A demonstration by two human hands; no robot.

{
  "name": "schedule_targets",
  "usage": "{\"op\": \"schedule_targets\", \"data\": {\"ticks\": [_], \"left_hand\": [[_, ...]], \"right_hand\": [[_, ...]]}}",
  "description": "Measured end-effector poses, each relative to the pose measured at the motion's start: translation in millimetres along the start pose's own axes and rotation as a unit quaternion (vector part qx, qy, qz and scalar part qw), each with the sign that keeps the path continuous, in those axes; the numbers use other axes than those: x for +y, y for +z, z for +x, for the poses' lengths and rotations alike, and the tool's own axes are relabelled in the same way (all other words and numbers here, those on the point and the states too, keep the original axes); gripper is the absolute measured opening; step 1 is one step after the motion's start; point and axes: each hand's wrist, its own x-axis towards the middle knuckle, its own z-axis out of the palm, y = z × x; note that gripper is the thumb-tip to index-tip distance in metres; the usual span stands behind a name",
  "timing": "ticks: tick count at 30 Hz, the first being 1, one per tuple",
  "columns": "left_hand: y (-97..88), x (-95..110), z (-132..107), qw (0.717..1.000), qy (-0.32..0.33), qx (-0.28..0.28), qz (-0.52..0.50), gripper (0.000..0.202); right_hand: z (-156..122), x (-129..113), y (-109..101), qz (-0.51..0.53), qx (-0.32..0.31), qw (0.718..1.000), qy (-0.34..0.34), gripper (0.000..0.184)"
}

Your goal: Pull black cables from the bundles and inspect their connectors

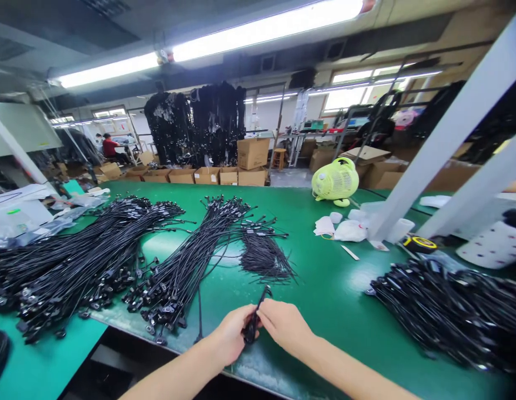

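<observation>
Near the front edge of the green table, a coiled black cable (251, 329) is between my two hands. My left hand (230, 337) is closed around its coil from the left. My right hand (286, 324) pinches at its upper part, where a connector end sticks up; its fingertips partly hide what they grip. Just beyond lies a pile of short black ties or wires (264, 255). To the left of that, a long bundle of black cables with connectors (195, 250) stretches across the table.
More cable bundles (86, 250) cover the left side, and finished-looking coiled cables (445, 311) are heaped at right. A green fan (336, 180), white rolls and wraps (349, 230), and a tape measure (419, 244) sit beside slanted white posts (441, 122). Cardboard boxes (253, 154) stand behind.
</observation>
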Motion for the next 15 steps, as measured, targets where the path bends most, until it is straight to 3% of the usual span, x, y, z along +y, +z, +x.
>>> {"op": "schedule_targets", "data": {"ticks": [2,4,6,8,9,11,15], "left_hand": [[-0.1,-2.5,3.1,0.999,0.034,-0.001,-0.005,0.024],[-2.3,-3.1,3.7,0.992,0.108,-0.050,0.047,0.030],[-6.6,-0.4,1.2,0.968,0.193,-0.097,0.131,0.031],[-11.5,4.1,-4.0,0.932,0.254,-0.117,0.232,0.023],[-13.7,6.2,-7.0,0.912,0.272,-0.125,0.279,0.019],[-16.6,8.0,-13.2,0.878,0.287,-0.155,0.350,0.021],[-15.3,-0.9,-20.8,0.832,0.270,-0.228,0.428,0.028]], "right_hand": [[2.9,-1.9,7.5,0.190,0.060,0.974,0.107,0.038],[1.2,-5.1,16.9,0.370,0.093,0.906,0.185,0.042],[-4.4,-7.1,23.7,0.502,0.080,0.827,0.240,0.045],[-11.8,-6.3,24.5,0.556,0.051,0.789,0.258,0.044],[-15.5,-4.6,22.2,0.556,0.042,0.791,0.250,0.042],[-21.7,0.2,13.6,0.514,0.049,0.829,0.216,0.038],[-28.8,2.4,-7.8,0.340,0.143,0.911,0.186,0.037]]}}
